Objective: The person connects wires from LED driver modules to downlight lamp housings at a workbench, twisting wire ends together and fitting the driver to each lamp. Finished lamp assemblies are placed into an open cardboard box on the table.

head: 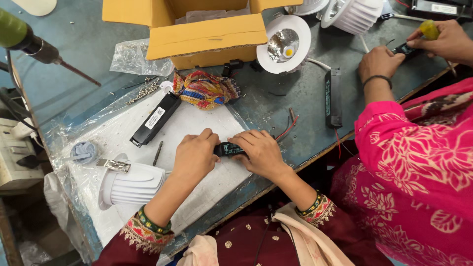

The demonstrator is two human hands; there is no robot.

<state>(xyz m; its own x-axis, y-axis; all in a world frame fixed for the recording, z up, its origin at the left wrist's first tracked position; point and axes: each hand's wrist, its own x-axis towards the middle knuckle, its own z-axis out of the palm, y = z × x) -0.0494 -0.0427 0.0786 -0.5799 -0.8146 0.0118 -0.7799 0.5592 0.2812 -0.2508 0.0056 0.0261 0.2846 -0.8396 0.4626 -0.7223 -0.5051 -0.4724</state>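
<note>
The blue worktop (pixel 93 54) fills most of the view, its paint scuffed, with a sheet of clear plastic (pixel 197 123) spread over its near part. At the far edge stands an open yellow carton (pixel 207 37); a clear bag (pixel 132 58) lies just left of it and a crumpled, many-coloured cloth (pixel 206 89) just in front. On the right, a co-worker in a pink flowered garment (pixel 419 157) leans in, both hands on a small black part near a yellow-handled tool (pixel 429 29).

A white ribbed lamp housing (pixel 130 184) lies on its side on the plastic at the lower left, a metal clip (pixel 113 165) at its upper edge. Another white round lamp (pixel 285 44) sits face up beside the carton, with more white housings behind it. A long black box with a white label (pixel 155 119) lies slanted on the plastic, and a second black box (pixel 333 97) lies farther right on bare worktop, well apart from the first.

The person's left hand (pixel 195 156) and right hand (pixel 259 152) meet near the worktop's front edge, over the plastic. Both are curled around a small black module (pixel 229 149), the left grasping its left end, the right its right end, so only its middle shows. Thin red and black wires (pixel 287 127) lie just beyond the right hand. A dark bit (pixel 157 152) rests left of the left hand, and loose screws (pixel 143 92) are scattered near the cloth.
</note>
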